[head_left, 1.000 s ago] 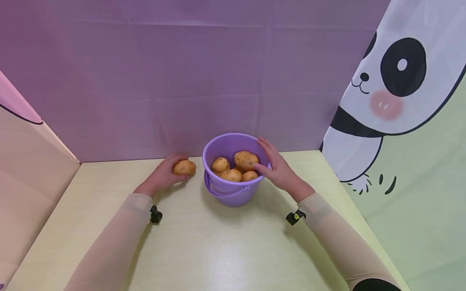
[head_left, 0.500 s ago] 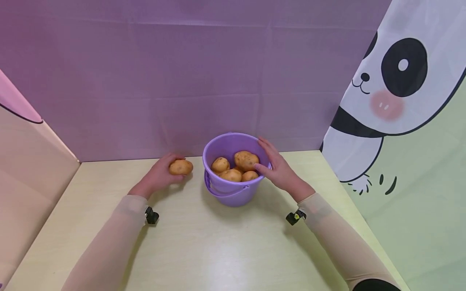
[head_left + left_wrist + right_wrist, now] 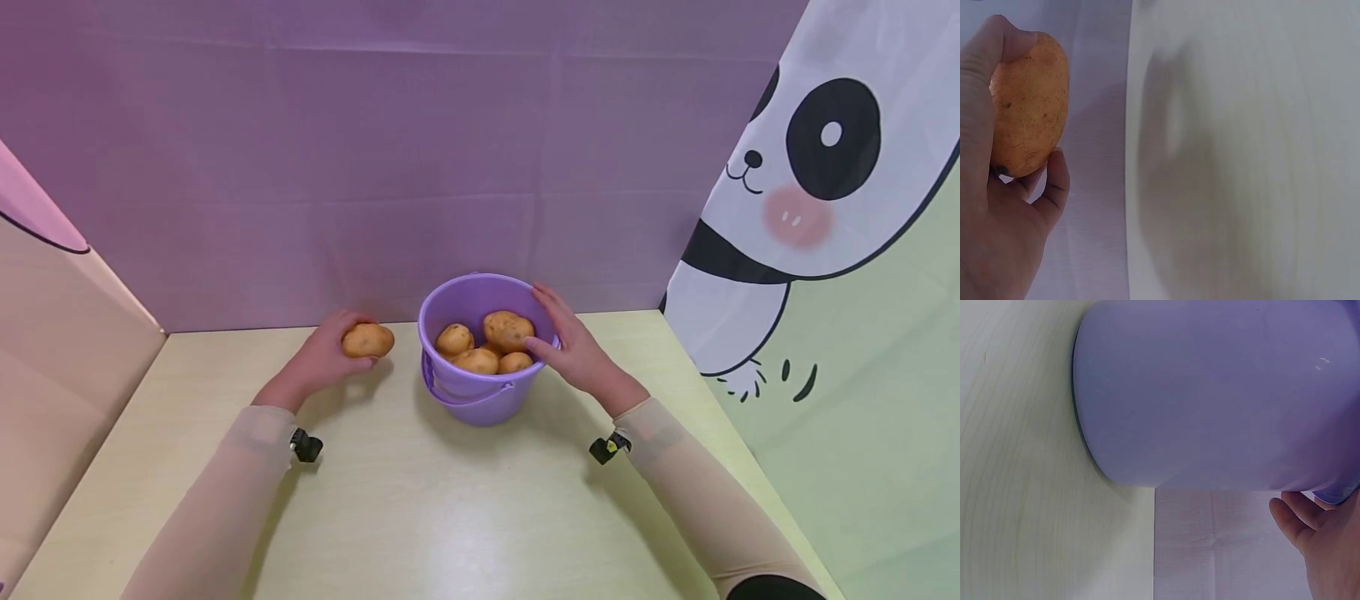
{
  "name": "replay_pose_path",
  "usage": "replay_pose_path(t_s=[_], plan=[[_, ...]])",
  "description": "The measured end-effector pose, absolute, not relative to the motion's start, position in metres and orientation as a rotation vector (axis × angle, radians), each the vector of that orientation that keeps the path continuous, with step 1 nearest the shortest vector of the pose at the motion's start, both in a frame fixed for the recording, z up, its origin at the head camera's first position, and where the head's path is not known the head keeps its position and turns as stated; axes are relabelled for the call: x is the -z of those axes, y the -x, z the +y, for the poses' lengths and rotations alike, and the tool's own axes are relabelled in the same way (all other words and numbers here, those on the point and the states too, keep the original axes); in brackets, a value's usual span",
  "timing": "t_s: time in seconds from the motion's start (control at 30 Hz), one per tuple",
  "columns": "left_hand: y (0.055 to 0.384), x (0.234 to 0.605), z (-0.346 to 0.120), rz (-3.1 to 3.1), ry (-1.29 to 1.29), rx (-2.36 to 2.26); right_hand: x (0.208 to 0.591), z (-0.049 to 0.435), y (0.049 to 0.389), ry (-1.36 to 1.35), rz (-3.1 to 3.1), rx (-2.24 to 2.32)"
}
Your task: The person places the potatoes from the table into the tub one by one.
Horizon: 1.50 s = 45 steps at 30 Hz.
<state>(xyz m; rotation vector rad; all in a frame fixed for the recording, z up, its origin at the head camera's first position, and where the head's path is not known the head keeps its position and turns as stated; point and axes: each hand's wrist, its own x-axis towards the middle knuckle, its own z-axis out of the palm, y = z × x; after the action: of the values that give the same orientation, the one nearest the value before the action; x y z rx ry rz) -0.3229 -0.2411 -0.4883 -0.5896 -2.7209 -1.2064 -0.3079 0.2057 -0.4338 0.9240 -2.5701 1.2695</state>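
My left hand [image 3: 330, 354] holds a potato [image 3: 368, 340] between thumb and fingers, left of the bucket. In the left wrist view the brown-skinned potato [image 3: 1032, 103] is raised off the table, and a shadow of hand and potato falls on the tabletop. A purple bucket [image 3: 480, 408] stands upright with several potatoes [image 3: 508, 332] inside, its handle hanging down at the front. My right hand [image 3: 573, 350] grips the bucket's right rim, thumb over the edge and fingers along the outside. Close up in the right wrist view, the bucket's wall [image 3: 1210, 394] hides part of those fingers.
The pale wooden table [image 3: 450, 517] ends at a purple cloth backdrop [image 3: 337, 167] close behind the bucket. A panel with a panda print [image 3: 832, 250] rises at the right, a pale panel [image 3: 60, 350] at the left. Each wrist wears a small black camera [image 3: 306, 446].
My left hand has drawn left and slightly up with the potato, widening the space to the bucket. The right hand and the bucket have stayed in place.
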Motion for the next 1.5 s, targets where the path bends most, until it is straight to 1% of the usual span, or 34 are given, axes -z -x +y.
replay_pose_path(t_s=[0.6, 0.93, 1.5], plan=[[0.308, 0.462, -0.246, -2.716, 0.579, 1.228, 0.433, 0.205, 0.309, -0.93, -2.567, -1.264], [0.307, 0.451, -0.247, -2.708, 0.573, 1.234, 0.432, 0.206, 0.307, -0.92, -2.574, -1.26], [0.305, 0.419, -0.243, -2.629, 0.583, 1.273, 0.431, 0.205, 0.307, -0.935, -2.547, -1.266]])
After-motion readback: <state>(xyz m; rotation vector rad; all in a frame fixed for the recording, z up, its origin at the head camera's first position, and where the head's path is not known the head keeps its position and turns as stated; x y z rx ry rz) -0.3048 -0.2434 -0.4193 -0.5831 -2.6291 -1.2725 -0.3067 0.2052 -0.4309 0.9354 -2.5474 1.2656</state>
